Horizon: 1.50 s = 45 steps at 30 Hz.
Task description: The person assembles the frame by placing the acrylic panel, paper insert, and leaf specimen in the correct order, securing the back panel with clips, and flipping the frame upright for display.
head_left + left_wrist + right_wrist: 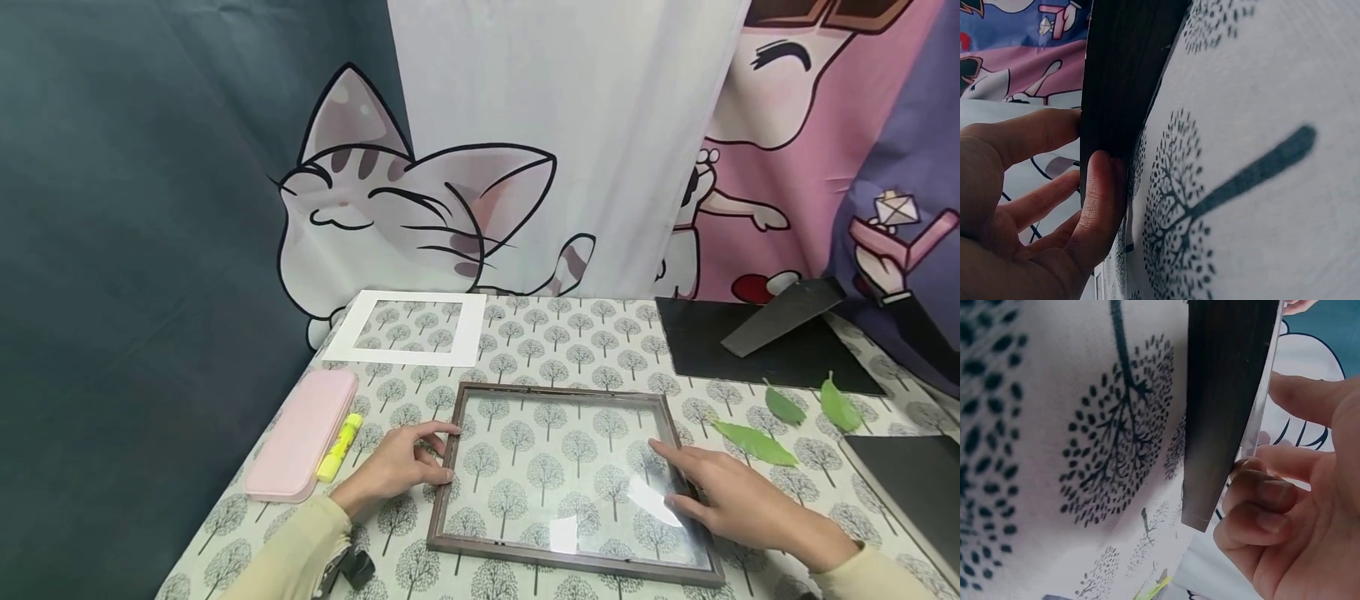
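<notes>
Frame [540,553] | touched by left hand [405,462] | yellow tube [340,448]: markings illegible

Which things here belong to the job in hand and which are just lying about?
Job: brown frame; clear pane; probably white mat, black board.

Lying about, seemingly: pink case; yellow tube; green leaves, role unclear; dark panel at right.

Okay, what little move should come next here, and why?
I'd probably ease the clear pane gently down along its right edge with the right hand: that hand is right there, and the right wrist view shows what looks like its clear edge above the frame. I can't tell whether it's seated.
</notes>
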Each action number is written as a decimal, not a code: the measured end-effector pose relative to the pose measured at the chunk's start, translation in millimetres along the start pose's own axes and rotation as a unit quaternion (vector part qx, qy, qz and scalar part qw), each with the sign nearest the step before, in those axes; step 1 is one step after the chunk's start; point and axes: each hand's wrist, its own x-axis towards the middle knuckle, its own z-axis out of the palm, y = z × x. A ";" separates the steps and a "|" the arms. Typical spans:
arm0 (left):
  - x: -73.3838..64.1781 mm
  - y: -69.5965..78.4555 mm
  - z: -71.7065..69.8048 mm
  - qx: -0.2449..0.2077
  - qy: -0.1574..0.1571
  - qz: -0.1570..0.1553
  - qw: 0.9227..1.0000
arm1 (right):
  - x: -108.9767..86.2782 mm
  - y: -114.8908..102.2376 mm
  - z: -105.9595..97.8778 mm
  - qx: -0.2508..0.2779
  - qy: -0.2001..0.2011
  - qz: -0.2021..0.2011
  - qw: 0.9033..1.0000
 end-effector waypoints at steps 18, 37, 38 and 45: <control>0.3 0.8 3.3 0.076 -0.019 0.026 0.997 | 3.7 6.1 4.5 0.096 -0.034 0.086 0.991; -6.5 12.8 8.0 0.229 -0.044 0.023 0.972 | -9.5 9.1 3.0 0.077 -0.101 0.071 0.989; -6.4 12.9 8.1 0.228 -0.043 0.025 0.972 | -9.6 9.3 3.0 0.076 -0.099 0.071 0.990; -6.4 10.8 6.0 0.206 -0.047 0.030 0.977 | -9.9 11.2 4.8 0.078 -0.076 0.069 0.992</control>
